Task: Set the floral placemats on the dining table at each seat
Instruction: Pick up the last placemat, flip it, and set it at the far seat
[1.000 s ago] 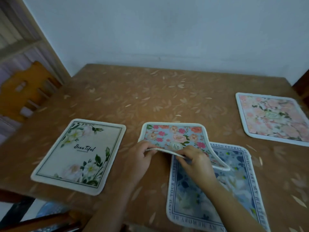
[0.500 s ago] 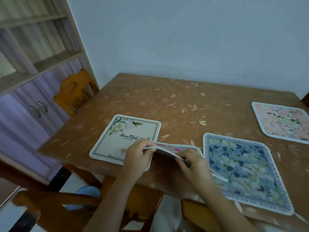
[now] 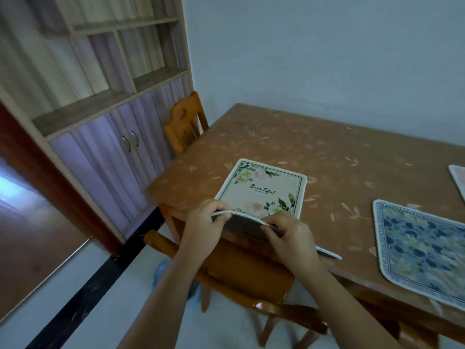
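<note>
Both hands are gripping one placemat (image 3: pixel 247 224) off the table's (image 3: pixel 314 147) near edge, above a wooden chair (image 3: pixel 241 270) that is tucked under that edge. The left hand (image 3: pixel 203 227) is pinching the mat's left end, thumb on top and fingers curled underneath. The right hand (image 3: pixel 292 238) is clasping the mat further along, fingers pressing on its dark underside. The mat is tilting so that mostly its grey back and white stitched rim are showing; its printed face is hidden, and its right corner is poking out past the right hand, over the table's near edge.

On the table, just beyond the held mat, a cream mat (image 3: pixel 266 190) with flowers and the word "Beautiful" is lying flat near the table's near left corner. To the right of it along the same near edge, well apart, a blue flowered mat (image 3: pixel 422 248) is lying flat, its near corner close to the table's rim. Further right and farther back on the table, only a pink corner of another mat (image 3: pixel 459 178) is showing at the frame's edge.

A second wooden chair (image 3: pixel 185 122) is standing at the table's left side, and a cabinet (image 3: pixel 108 157) with pale purple doors and open shelves is standing beyond it, against the wall.
</note>
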{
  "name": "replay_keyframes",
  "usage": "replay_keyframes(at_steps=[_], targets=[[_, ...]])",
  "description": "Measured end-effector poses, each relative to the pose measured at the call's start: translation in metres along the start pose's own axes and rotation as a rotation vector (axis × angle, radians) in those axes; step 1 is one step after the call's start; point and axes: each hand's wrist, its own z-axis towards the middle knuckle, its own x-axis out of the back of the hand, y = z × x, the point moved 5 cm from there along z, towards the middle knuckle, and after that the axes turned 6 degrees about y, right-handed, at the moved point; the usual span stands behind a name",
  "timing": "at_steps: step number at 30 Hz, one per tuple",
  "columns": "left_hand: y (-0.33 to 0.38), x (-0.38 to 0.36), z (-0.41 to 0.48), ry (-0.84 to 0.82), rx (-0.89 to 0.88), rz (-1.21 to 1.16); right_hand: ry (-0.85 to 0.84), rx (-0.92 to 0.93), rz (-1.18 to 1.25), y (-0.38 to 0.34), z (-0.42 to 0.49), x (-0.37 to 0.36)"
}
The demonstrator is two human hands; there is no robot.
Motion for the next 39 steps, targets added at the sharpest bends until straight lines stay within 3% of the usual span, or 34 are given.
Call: replay_keyframes(at_steps=[10,20,28,33,39], targets=[[-0.066,0.076,0.036,-0.008,0.063,0.072,-0.058,0.068,0.020,-0.051,0.049,-0.084],[-0.154,0.165,0.135,0.021,0.085,0.108,-0.069,0.062,0.062,-0.108,0.147,-0.205],[-0.231,0.217,0.182,0.081,0.131,-0.002,-0.124,0.068,0.013,-0.152,0.203,-0.283],[-0.284,0.248,0.229,0.060,0.130,-0.066,-0.058,0.123,-0.073,-0.189,0.241,-0.327],[-0.337,0.296,0.290,-0.080,0.014,-0.114,0.041,0.027,-0.106,-0.231,0.281,-0.388]])
